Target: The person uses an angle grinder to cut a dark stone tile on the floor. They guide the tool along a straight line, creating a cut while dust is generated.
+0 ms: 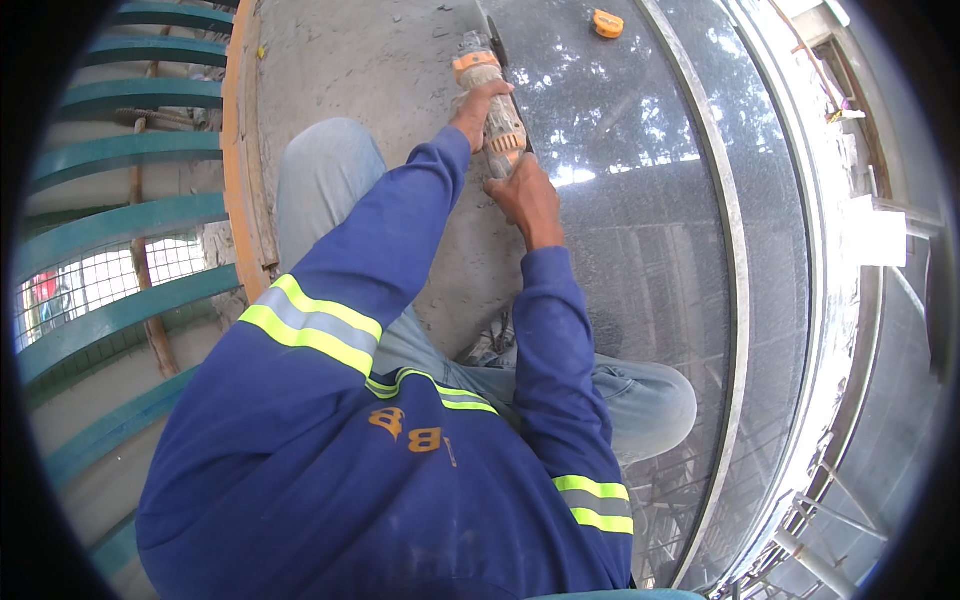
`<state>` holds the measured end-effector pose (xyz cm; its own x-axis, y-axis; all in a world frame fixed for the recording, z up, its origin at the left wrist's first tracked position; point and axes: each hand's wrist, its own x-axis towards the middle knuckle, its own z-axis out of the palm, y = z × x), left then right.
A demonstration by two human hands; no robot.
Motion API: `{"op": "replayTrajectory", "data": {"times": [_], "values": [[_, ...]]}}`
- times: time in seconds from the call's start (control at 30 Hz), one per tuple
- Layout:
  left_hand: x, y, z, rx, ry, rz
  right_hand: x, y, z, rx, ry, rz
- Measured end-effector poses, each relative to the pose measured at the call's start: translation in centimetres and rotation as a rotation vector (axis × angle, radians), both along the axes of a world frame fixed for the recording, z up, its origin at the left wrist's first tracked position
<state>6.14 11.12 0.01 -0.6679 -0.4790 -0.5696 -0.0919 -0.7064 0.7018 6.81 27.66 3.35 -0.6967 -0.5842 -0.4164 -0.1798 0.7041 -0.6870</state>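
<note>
Both my hands hold a dusty orange-and-grey angle grinder (497, 100) at the edge of a dark polished stone slab (640, 220). My left hand (478, 104) grips the tool's front body, near the disc end. My right hand (528, 198) is closed around its rear handle, closer to me. Blue sleeves with yellow reflective bands cover both arms. I am crouched, with my knees in light jeans (325, 170) on either side of the arms. The grinder's disc is mostly hidden.
Rough dusty concrete (370, 60) lies left of the slab. A small orange object (607, 22) rests on the slab at the far end. A curved metal strip (735, 260) borders the slab on the right. An orange-painted edge (237, 150) and green railing bars (120, 210) run along the left.
</note>
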Motion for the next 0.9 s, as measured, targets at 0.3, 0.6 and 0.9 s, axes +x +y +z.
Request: {"op": "replayTrajectory", "data": {"times": [0.3,0.6,0.9], "values": [[-0.8,-1.5,-1.2,-0.02,0.029,-0.008,-0.8,-1.2,-1.2,0.015,0.017,0.001],[-1.0,-1.4,-1.3,-0.021,0.019,-0.004,-1.0,-1.2,-2.0,-0.025,0.023,-0.008],[0.1,0.0,-0.4,-0.023,0.028,-0.002,0.2,0.3,-0.1,-0.011,0.003,-0.016]]}}
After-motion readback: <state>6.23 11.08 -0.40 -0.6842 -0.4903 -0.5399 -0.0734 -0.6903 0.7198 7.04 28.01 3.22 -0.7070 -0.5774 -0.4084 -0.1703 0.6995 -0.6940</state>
